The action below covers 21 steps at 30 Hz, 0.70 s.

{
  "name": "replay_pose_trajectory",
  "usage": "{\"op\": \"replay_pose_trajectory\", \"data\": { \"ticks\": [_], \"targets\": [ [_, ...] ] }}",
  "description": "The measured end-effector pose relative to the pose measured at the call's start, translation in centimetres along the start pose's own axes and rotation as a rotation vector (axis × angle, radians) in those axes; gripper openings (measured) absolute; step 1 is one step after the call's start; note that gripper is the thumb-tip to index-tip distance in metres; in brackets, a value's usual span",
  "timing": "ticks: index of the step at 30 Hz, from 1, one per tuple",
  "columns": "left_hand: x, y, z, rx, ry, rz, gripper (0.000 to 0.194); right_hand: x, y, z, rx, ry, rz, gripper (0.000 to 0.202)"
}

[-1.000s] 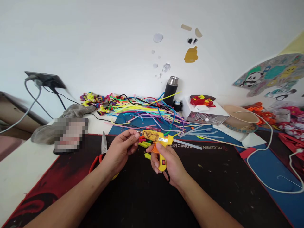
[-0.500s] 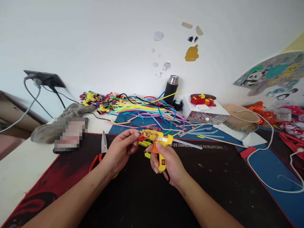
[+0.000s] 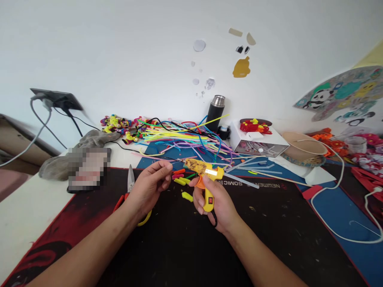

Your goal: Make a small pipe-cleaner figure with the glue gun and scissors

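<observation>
My right hand (image 3: 214, 203) is wrapped round the handle of a yellow hot glue gun (image 3: 196, 166), fingers at its orange trigger. A translucent glue stick (image 3: 241, 180) juts from the gun's back, and its nozzle points left. Just left of the nozzle, my left hand (image 3: 154, 181) is closed in a pinch; whatever lies between its fingertips is too small to make out. Behind and between the hands lie short yellow fuzzy pieces (image 3: 187, 196) and a red one (image 3: 178, 171). Scissors (image 3: 131, 180) with red and yellow handles lie partly under my left wrist.
A dark desk mat (image 3: 269, 231) covers the front of the table. Behind it are a heap of coloured pipe cleaners (image 3: 185, 137), a black thermos (image 3: 216, 113) and a white box (image 3: 257, 141). A phone (image 3: 89, 169) lies left; a white cable (image 3: 314, 207) runs along the right.
The glue gun in my right hand has moved a little right, and its nozzle is now apart from my left fingertips. My left hand has drawn slightly left, still pinched.
</observation>
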State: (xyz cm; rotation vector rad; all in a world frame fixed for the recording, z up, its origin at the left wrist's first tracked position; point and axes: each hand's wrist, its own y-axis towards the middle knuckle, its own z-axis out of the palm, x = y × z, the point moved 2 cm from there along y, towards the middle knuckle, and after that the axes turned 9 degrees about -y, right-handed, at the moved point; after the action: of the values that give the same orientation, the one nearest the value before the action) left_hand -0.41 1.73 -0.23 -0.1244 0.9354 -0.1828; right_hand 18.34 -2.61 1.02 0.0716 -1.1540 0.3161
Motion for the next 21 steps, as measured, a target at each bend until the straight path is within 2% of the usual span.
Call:
{"op": "replay_pose_trajectory", "data": {
  "ticks": [3,7,11,16,21],
  "targets": [
    [-1.2,0.9,-1.6,-0.056,-0.023,0.076,0.029,0.6,0.2,-0.5,-0.064,0.058,-0.029,0.050],
    [-4.1,2.0,-3.7,-0.177,-0.048,0.245,0.030,0.9,0.5,-1.5,-0.161,0.136,-0.043,0.047],
    [-6.0,1.9,-3.5,-0.278,-0.045,0.372,0.033,0.6,0.7,-2.1,-0.222,0.166,-0.036,0.043],
    [-4.9,1.2,-1.7,-0.264,0.018,0.291,0.035,0.1,0.5,-1.7,-0.208,0.125,0.004,0.044],
    [-3.9,1.0,-1.4,-0.225,0.043,0.240,0.033,0.4,0.3,-1.1,-0.197,0.085,0.000,0.048]
  ]
}}
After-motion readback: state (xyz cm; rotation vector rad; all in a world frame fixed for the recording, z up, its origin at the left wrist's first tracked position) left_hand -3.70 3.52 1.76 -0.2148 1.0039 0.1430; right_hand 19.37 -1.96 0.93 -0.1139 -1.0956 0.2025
